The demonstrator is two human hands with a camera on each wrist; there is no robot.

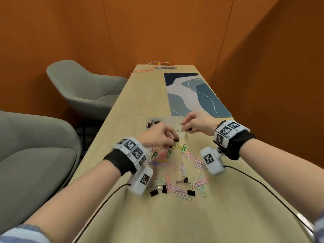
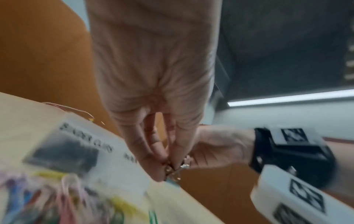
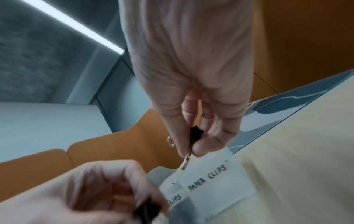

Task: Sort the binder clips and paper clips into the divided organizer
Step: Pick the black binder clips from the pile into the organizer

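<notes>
Binder clips, small and black with silver wire handles, are pinched one in each hand above the translucent white divided organizer (image 1: 172, 122) on the pale wooden table (image 1: 175, 216): the right hand (image 1: 197, 122) holds its black binder clip (image 3: 196, 133) over the section labelled PAPER CLIPS, and the left hand (image 1: 158, 136) pinches another at the organizer's near edge. More black binder clips (image 1: 152, 122) lie in the organizer's left compartment, while loose coloured wire paper clips (image 1: 189, 160) and four loose binder clips (image 1: 191, 191) are scattered on the table just nearer the person.
</notes>
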